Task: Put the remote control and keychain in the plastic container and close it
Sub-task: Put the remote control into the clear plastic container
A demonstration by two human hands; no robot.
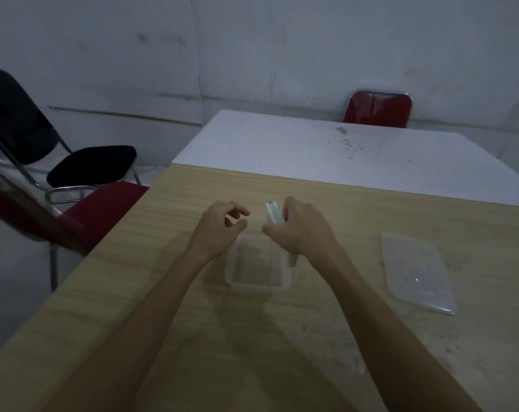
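At frame centre my right hand (302, 230) is clamped on the slim white remote control (273, 214) above the clear plastic container (258, 285) (lid off); my left hand (221, 226) hangs loosely curled, empty.

white remote control (272, 213), clear container (258, 281), wood-grain table (192, 292)

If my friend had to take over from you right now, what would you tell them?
Right hand: closed around the slim white remote control, holding it over the clear plastic container.
Left hand: empty, fingers loosely curled, hovering just above the container's far left corner.
Container: open, on the wooden table. Something dark shows through its bottom, too blurry to say whether it is the keychain.
Clear flat plastic lid: lying on the table to the right, apart from the container.
Done: remote picked up.
Left: lower the remote in, check for the keychain, press the lid on.
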